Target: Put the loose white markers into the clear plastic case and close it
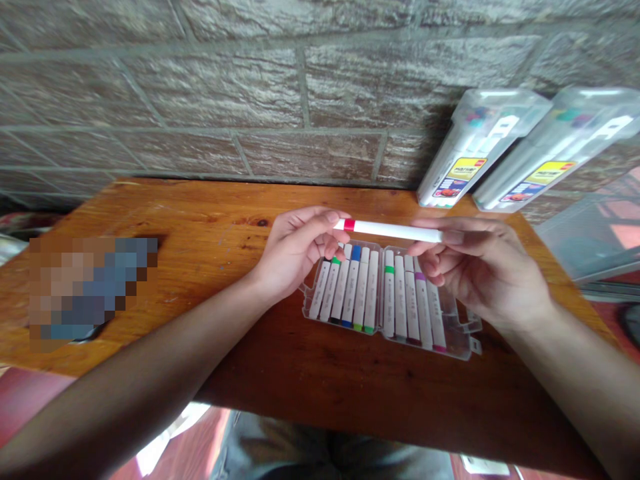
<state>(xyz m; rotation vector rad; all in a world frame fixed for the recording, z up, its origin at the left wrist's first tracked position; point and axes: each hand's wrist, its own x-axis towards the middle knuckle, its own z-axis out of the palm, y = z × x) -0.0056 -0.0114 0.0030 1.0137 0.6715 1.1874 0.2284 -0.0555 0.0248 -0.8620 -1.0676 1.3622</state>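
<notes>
I hold a white marker with a red band (390, 231) level above an open clear plastic case (390, 297). My left hand (295, 250) pinches its red-banded end between thumb and fingers. My right hand (480, 267) grips the other end with curled fingers. The case lies on the wooden table (210, 227) and holds several white markers with coloured bands, among them blue, green and purple, laid side by side in two halves.
Two closed clear marker boxes (475, 143) (555, 150) lean against the brick wall at the back right. Another clear container (595, 240) sits at the right edge. A blurred-out patch (90, 290) covers part of the table's left side.
</notes>
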